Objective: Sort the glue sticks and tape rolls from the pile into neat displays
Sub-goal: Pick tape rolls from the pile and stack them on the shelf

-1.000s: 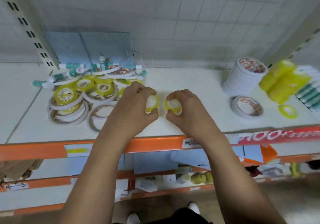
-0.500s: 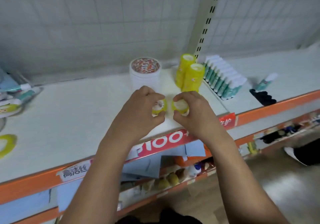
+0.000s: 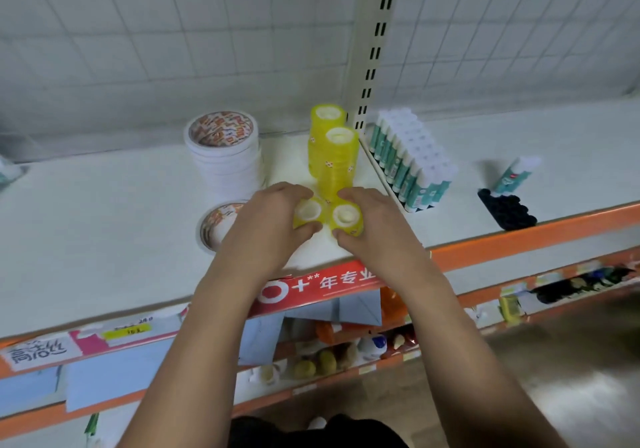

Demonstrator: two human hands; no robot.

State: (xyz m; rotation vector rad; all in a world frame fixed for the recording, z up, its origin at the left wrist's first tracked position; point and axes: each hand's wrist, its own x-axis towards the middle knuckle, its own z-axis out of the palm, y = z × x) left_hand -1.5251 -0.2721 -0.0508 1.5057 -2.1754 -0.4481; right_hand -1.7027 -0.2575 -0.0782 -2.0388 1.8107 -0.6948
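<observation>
left hand (image 3: 263,225) pinching left roll (image 3: 309,212), right hand (image 3: 377,225) pinching right roll (image 3: 344,217) — near shelf edge (image 3: 519,238)

1. Left yellow roll (image 3: 309,212): small, core up, gripped by left hand (image 3: 263,231).
2. Right yellow roll (image 3: 346,219): same, just beside it, gripped by right hand (image 3: 379,231).
3. Rear yellow stack (image 3: 327,118), front yellow stack (image 3: 337,161): upright columns, just behind.
4. White tape stack (image 3: 225,160): upright, left of these.
5. White roll (image 3: 215,227): flat, before that stack.
6. Glue sticks (image 3: 412,163): upright, packed block, right.
7. Lone glue stick (image 3: 516,173): apart, farther right.

Shelf (image 3: 104,225) free on L; yellow tape stacks (image 3: 337,163), glue sticks (image 3: 412,167) block rear-R.
</observation>
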